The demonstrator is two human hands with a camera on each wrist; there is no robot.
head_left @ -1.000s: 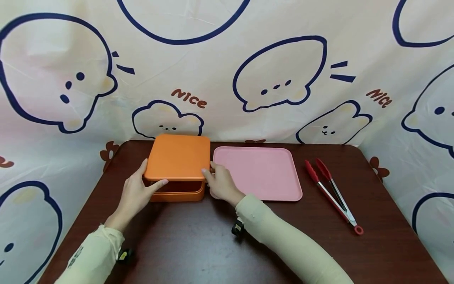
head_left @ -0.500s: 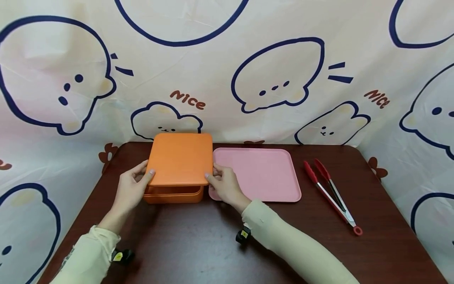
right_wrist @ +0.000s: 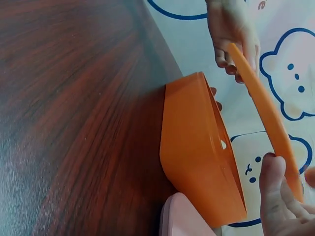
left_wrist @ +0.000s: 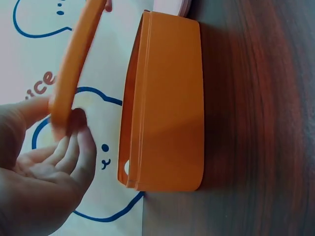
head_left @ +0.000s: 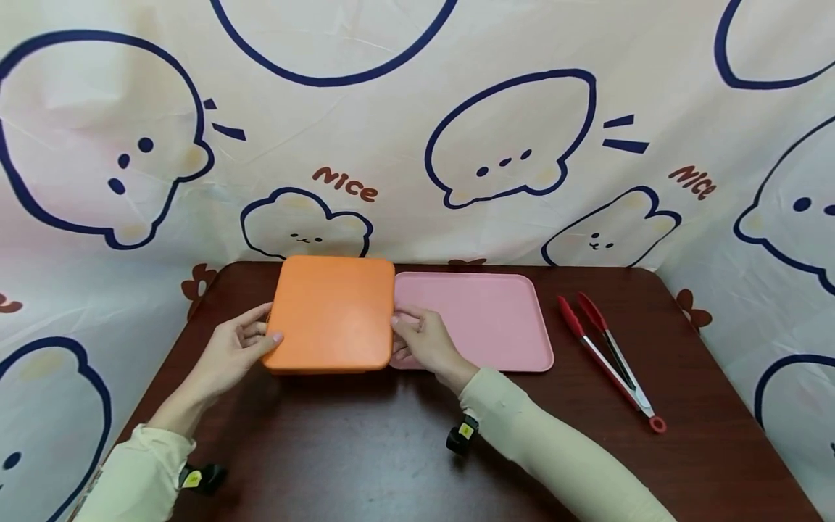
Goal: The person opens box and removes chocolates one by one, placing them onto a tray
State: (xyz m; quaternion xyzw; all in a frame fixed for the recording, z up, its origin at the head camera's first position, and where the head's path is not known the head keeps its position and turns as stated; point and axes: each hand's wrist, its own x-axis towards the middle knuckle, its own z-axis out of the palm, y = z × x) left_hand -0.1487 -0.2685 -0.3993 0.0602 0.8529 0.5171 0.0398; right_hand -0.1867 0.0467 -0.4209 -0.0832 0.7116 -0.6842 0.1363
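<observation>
Both hands hold an orange square lid [head_left: 331, 312] by its opposite side edges. My left hand [head_left: 225, 351] pinches the left edge between thumb and fingers, and my right hand [head_left: 429, 342] grips the right edge the same way. Below the lid stands an orange box [left_wrist: 172, 103], mostly hidden by it in the head view. Both wrist views show a gap between the lid and the box's open top. Something dark and rounded, with a small pale spot near it, shows at the box's rim in the right wrist view.
A pink tray [head_left: 479, 319] lies just right of the box on the dark wooden table [head_left: 365, 449]. Farther right are red-and-silver tongs [head_left: 616, 362] with their arms spread. A cartoon-print cloth [head_left: 404, 130] hangs behind and beside the table.
The lid has come up and toward me, so it covers the box's front opening that showed earlier. Both hands moved with it, keeping hold of its sides.
</observation>
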